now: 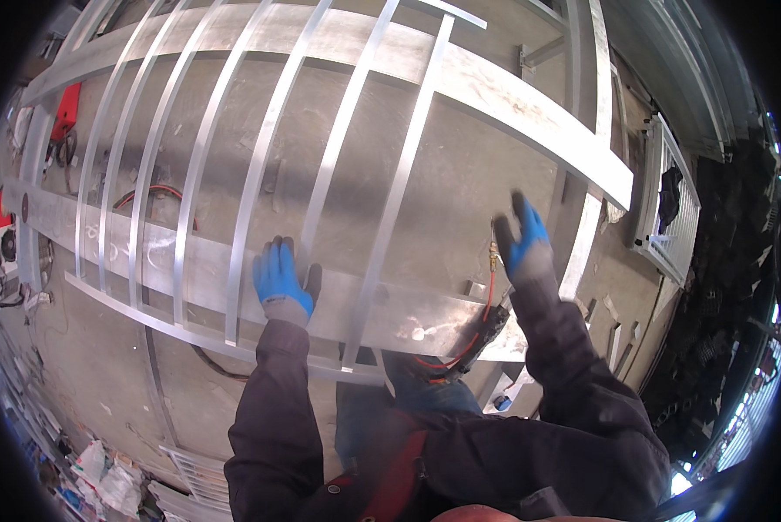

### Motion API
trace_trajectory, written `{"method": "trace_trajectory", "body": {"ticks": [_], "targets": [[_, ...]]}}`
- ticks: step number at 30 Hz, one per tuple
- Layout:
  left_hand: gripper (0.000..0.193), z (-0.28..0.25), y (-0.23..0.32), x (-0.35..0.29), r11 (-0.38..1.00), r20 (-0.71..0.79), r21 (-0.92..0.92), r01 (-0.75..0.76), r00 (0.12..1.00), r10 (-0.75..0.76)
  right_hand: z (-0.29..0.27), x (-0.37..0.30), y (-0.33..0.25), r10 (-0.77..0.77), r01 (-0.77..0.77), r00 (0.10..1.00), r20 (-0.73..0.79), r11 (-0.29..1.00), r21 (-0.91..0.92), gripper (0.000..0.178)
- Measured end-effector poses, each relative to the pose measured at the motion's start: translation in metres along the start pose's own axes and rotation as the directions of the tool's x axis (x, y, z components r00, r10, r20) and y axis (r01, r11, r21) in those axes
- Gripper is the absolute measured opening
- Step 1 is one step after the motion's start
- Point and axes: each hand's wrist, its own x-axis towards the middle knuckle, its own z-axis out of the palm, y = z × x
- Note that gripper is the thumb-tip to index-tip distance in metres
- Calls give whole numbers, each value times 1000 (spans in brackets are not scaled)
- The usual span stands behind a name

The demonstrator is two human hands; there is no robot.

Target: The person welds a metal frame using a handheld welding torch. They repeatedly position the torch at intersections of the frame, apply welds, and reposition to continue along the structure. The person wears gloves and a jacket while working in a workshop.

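Observation:
A railing frame of pale metal bars (267, 139) lies across two wide metal beams. My left hand (282, 280), in a blue and grey glove, rests fingers stretched over the near beam (390, 315), between two bars of the railing. Whether its palm presses on the metal I cannot tell. My right hand (526, 241), gloved alike, is raised past the railing's right end, thumb and fingers apart, with nothing visible in it. Just left of it is a brass hose fitting (493, 253) on an orange hose (486, 309); the two look close, and contact is unclear.
The far beam (538, 109) runs to the upper right. A smaller barred panel (671, 204) stands at the right. Red equipment (66, 111) and a looped hose (160, 189) are at the left. White bags (112, 478) lie at the lower left. Metal offcuts (615, 344) lie on the floor.

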Motion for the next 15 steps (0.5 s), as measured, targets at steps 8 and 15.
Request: {"method": "trace_trajectory", "body": {"ticks": [8, 15], "targets": [[54, 14, 1, 12, 997, 98, -55, 48, 994, -42, 172, 214, -59, -83, 35, 985, -153, 955, -293, 81], [52, 8, 0, 17, 998, 118, -53, 44, 992, -38, 201, 247, -58, 200, -158, 978, 57, 892, -424, 83]]}}
